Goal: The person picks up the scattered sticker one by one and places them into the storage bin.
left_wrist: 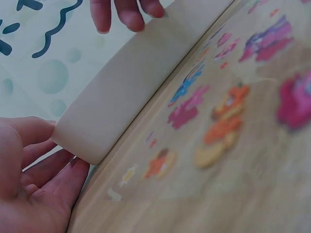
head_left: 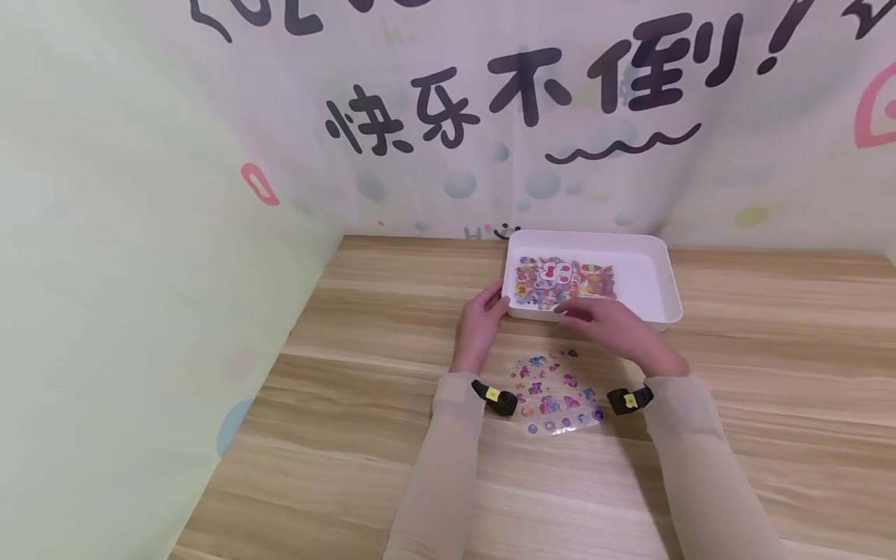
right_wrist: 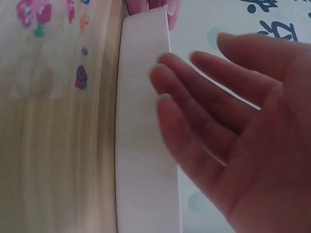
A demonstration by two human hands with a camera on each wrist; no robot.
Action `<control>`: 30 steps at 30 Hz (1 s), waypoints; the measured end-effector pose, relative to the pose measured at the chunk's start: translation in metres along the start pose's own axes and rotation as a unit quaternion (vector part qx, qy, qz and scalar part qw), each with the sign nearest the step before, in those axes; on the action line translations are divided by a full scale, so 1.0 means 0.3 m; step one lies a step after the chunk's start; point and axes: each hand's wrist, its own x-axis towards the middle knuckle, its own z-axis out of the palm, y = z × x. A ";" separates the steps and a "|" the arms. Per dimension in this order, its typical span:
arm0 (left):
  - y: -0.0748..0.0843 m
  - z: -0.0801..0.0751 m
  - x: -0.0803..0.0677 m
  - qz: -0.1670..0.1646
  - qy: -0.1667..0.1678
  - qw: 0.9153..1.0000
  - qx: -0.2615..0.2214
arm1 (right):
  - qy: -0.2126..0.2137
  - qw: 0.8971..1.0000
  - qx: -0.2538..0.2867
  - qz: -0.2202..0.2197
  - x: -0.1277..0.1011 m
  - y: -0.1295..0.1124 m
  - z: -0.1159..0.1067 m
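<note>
A shallow white tray (head_left: 647, 284) stands at the back of the table, holding a colourful pile of sticker packs (head_left: 557, 274) in its left part. My left hand (head_left: 480, 327) grips the tray's front left corner, with one digit at the rim and others low against the wall in the left wrist view. Over the tray's front rim hovers my right hand (head_left: 616, 330), its fingers loosely bent and nothing held in them; the right wrist view shows its palm (right_wrist: 272, 141) beside the tray wall. A clear sticker sheet (head_left: 558, 393) with small cartoon figures lies flat between my forearms.
The wood-grain table (head_left: 350, 435) ends at a printed cloth backdrop (head_left: 434, 179) just behind the tray. Another pale cloth (head_left: 140, 295) borders the table's left side. Both wrists wear black straps, the left strap (head_left: 498, 400) close to the sticker sheet's edge.
</note>
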 end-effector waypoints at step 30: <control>-0.006 -0.001 0.001 0.003 0.000 1.000 0.005 | -0.103 0.991 -0.082 -0.005 -0.019 -0.025 0.060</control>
